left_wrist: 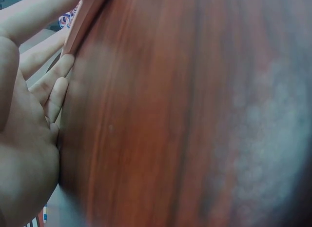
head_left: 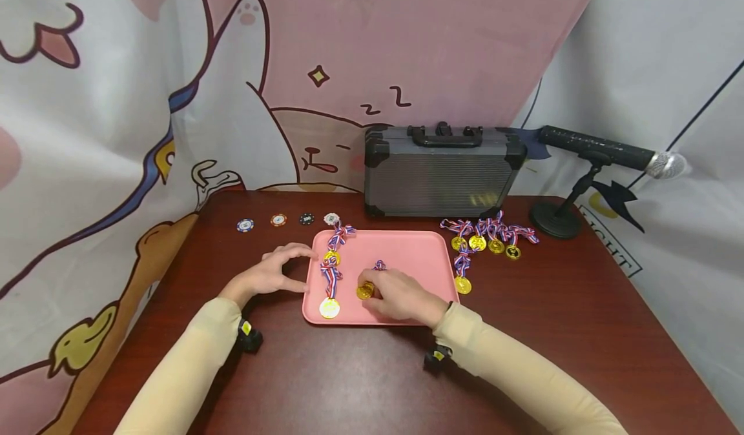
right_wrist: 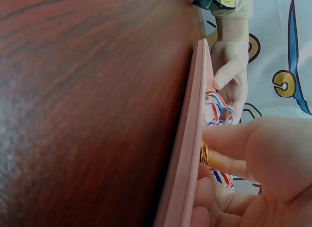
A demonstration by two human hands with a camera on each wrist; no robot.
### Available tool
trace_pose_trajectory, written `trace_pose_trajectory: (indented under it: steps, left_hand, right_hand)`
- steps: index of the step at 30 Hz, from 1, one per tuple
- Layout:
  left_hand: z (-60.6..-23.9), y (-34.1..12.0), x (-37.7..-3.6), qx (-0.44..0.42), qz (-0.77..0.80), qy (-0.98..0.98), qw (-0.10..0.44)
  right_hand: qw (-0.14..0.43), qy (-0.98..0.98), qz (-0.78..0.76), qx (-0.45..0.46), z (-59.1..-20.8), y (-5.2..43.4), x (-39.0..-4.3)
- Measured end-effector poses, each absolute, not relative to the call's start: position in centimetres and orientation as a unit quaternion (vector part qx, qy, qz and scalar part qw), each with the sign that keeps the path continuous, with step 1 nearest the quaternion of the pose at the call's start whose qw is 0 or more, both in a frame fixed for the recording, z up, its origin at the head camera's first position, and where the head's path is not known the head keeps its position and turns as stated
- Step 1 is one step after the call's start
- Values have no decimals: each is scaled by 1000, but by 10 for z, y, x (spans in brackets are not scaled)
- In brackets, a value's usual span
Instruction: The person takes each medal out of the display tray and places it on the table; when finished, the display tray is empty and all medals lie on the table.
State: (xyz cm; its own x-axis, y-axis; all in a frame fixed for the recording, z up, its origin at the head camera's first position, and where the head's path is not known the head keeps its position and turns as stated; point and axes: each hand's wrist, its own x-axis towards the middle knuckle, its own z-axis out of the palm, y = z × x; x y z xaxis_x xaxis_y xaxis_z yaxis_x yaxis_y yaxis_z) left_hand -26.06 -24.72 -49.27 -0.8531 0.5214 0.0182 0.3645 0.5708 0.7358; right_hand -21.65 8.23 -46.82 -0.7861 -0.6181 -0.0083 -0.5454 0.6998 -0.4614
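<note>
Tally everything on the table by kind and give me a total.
Medals: 8 (3 in the tray, 5 on the table to its right)
Poker chips: 4
Pink tray: 1
Grey case: 1
Microphone on stand: 1
Total: 15

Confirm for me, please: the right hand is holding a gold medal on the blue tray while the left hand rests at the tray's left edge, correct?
Not quite: the tray is pink, not blue, as the head view shows. The right hand does hold a gold medal on it, and the left hand rests at its left edge.
</note>
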Motion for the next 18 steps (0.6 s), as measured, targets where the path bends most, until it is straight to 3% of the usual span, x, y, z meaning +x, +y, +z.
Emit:
trace_pose_trajectory:
  steps: [10,18]
  left_hand:
    - [-491,-247,-261,252,391,879,100]
    - [-492,-247,-260,253,392,879,99]
  right_hand:
    - [42,933,-206,-293,-472,82,-219]
    - [78,931,-196,-297,-468,86,-220]
